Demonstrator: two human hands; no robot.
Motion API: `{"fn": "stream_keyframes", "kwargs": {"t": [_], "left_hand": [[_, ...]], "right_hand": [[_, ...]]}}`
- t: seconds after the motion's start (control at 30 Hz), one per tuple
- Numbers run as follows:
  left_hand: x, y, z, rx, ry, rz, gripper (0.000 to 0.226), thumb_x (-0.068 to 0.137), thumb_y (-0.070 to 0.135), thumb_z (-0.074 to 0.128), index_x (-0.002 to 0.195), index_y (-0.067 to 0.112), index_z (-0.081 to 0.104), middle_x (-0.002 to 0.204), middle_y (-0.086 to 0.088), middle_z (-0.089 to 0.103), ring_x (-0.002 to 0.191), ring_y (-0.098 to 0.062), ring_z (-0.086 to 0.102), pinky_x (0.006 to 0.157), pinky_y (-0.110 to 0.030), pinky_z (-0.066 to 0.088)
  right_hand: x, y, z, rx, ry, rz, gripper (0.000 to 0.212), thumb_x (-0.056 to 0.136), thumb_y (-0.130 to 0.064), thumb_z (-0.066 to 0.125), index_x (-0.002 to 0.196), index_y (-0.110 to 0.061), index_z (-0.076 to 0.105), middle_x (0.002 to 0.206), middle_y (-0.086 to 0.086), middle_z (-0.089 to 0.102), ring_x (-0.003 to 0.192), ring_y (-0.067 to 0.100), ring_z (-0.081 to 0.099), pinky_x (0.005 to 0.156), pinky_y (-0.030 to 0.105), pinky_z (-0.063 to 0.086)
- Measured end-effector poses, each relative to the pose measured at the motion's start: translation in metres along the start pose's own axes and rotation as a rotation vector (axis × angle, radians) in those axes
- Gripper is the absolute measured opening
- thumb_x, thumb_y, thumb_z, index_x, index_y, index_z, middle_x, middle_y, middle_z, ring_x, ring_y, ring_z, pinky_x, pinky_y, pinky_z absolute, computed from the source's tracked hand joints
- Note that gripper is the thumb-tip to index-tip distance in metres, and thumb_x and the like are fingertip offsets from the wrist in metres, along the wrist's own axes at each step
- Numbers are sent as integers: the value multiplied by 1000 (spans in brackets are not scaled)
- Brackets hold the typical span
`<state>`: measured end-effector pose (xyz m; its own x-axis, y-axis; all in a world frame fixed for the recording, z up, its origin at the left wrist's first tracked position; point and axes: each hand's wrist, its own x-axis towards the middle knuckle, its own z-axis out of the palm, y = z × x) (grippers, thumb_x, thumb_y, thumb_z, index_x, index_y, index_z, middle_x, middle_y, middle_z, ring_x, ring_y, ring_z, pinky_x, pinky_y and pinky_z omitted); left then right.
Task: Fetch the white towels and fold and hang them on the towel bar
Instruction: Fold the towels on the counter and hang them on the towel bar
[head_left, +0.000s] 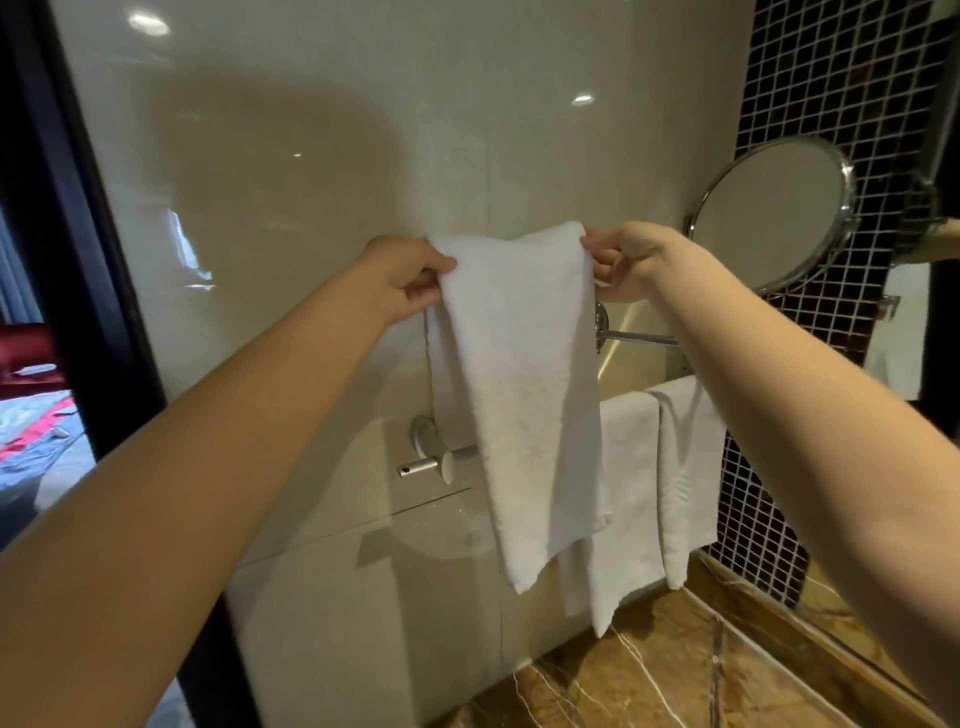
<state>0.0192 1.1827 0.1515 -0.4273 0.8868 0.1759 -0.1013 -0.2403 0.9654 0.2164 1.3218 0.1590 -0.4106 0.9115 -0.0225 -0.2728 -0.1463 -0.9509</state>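
Two hands, left hand (402, 275) and right hand (631, 260), each pinching one white towel (524, 395) above two hung towels (654, 478).

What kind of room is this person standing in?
Most likely a hotel bathroom: a towel bar on a glossy tiled wall with white towels hung on it, a round swivel mirror, and a marble counter below.
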Motion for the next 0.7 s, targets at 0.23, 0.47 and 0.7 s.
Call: {"fn": "stream_keyframes", "kwargs": {"t": [0.23,0.47,0.7], "left_hand": [[-4,-35,-17,148,100,-119,21,85,-12,55,74,6,55,48,0,64,63,-11,61,46,-20,53],[-8,-75,-31,257,169,-201,24,84,-12,59,69,6,51,52,-3,62,31,-2,55,38,-16,49],[-10,-106,-38,455,227,-288,30,80,-7,67,62,8,48,29,4,49,22,-2,44,30,-10,37]], "right_hand": [[5,42,-9,8,2,64,26,91,3,51,86,-15,69,64,2,72,55,15,69,55,22,52],[6,85,-11,-55,11,175,26,92,1,53,83,-19,66,74,1,68,73,15,59,64,27,46],[4,114,-20,-117,6,229,27,92,2,51,105,-17,64,87,1,62,76,15,54,65,25,42]]}}
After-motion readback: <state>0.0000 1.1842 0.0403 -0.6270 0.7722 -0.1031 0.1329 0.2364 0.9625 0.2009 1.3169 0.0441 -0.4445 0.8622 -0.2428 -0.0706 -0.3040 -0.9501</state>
